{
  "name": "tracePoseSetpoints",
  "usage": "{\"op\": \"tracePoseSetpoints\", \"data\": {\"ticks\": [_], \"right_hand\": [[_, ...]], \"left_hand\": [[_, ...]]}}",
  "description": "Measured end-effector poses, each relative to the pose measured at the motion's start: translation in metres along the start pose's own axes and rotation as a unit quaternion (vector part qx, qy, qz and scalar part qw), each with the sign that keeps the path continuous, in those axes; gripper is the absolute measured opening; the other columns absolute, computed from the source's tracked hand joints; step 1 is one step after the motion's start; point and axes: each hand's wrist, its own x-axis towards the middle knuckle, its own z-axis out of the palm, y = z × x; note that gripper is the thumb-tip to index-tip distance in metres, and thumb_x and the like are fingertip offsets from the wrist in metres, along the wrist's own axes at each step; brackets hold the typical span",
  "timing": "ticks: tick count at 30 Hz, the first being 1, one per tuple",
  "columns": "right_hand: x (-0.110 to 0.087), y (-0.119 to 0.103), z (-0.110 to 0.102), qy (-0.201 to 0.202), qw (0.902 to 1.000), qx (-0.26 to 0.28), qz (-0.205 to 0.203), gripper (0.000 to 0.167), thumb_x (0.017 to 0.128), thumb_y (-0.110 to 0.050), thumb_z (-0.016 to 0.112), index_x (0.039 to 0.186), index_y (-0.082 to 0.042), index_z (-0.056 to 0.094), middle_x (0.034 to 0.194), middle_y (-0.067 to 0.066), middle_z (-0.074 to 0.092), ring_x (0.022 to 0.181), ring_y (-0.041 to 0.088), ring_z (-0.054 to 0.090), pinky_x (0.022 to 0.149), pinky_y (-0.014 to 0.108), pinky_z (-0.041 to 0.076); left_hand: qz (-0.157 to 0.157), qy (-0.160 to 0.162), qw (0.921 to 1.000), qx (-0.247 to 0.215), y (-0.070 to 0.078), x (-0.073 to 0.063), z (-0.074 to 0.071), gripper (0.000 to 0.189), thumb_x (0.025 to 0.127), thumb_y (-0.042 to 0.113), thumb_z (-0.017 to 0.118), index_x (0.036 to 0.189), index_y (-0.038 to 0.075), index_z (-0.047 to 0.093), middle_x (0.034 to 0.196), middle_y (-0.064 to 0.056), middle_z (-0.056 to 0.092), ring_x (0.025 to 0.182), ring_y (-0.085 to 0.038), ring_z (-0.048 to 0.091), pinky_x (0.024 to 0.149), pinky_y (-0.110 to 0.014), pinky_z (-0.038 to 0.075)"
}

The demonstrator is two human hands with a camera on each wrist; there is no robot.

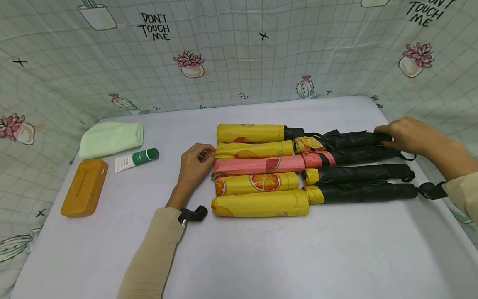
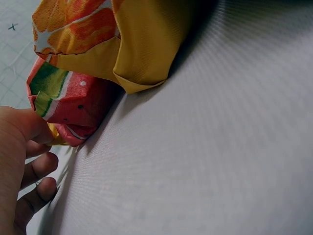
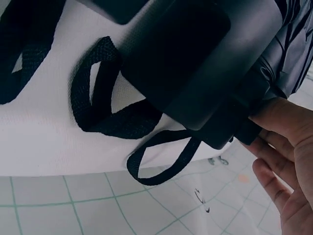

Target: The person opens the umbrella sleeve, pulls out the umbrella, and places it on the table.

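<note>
Folded umbrellas lie side by side in a row across the table. Their left parts are yellow fruit-print rolls, such as the front yellow roll [image 1: 259,203], with one pink watermelon-print roll [image 1: 257,165] among them. The right parts are black folded umbrellas with handles and straps, such as the front black one [image 1: 369,192]. My left hand [image 1: 196,164] touches the left end of the second yellow roll [image 1: 254,150] from the back with bent fingers. My right hand [image 1: 407,135] pinches the handle end of the rearmost black umbrella [image 1: 351,138], thumb on its handle [image 3: 247,129] in the right wrist view.
At the table's left lie a folded pale green cloth [image 1: 112,139], a white-and-green tube [image 1: 137,160] and an orange-brown box [image 1: 85,188]. A printed cloth [image 1: 224,54] hangs behind the table. A black strap loop [image 3: 164,159] hangs past the right table edge.
</note>
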Motion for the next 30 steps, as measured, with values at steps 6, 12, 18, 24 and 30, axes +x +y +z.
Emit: {"op": "tracePoseSetpoints", "data": {"ticks": [6,12,18,24,30], "right_hand": [[0.004,0.001,0.001,-0.016,0.9998,0.010,0.007,0.034,0.077,0.001,0.081,0.107,0.006,0.067,0.084,0.019,0.070,0.068,0.030,0.066,0.063,0.051,0.053],[0.002,0.000,0.002,-0.012,0.9996,0.026,0.009,0.033,0.078,0.003,0.080,0.108,0.007,0.068,0.086,0.022,0.070,0.070,0.035,0.067,0.065,0.053,0.054],[0.003,-0.004,0.002,-0.024,0.9987,0.032,0.032,0.034,0.081,0.000,0.077,0.112,0.009,0.066,0.093,0.026,0.070,0.077,0.039,0.068,0.071,0.057,0.053],[0.012,-0.014,-0.007,-0.004,0.9984,0.026,0.050,0.033,0.085,-0.005,0.073,0.113,0.011,0.066,0.091,0.027,0.069,0.074,0.036,0.066,0.069,0.056,0.052],[0.025,-0.033,-0.021,-0.017,0.9933,0.047,0.104,0.033,0.093,-0.014,0.066,0.119,0.007,0.066,0.102,0.029,0.068,0.088,0.045,0.065,0.077,0.061,0.049]], "left_hand": [[-0.003,0.001,1.0000,0.004,0.000,0.000,-0.001,0.011,0.088,0.006,0.069,0.098,0.008,0.073,0.090,-0.005,0.065,0.078,-0.016,0.061,0.067,-0.026,0.048],[-0.001,-0.001,0.9999,-0.011,0.000,0.000,-0.001,0.012,0.089,0.005,0.069,0.099,0.008,0.073,0.091,-0.005,0.065,0.079,-0.016,0.061,0.068,-0.026,0.047],[-0.011,-0.007,0.9996,-0.027,0.003,0.001,-0.004,0.012,0.091,0.010,0.069,0.102,0.010,0.072,0.094,-0.002,0.065,0.082,-0.014,0.061,0.069,-0.025,0.048],[-0.028,0.017,0.9990,-0.030,0.002,0.008,-0.010,0.011,0.093,0.014,0.070,0.103,0.012,0.073,0.095,0.000,0.066,0.083,-0.014,0.062,0.070,-0.024,0.047],[-0.026,0.020,0.9992,-0.023,-0.001,0.015,-0.013,0.013,0.093,0.015,0.069,0.105,0.010,0.073,0.097,-0.002,0.067,0.084,-0.017,0.062,0.070,-0.023,0.047]]}}
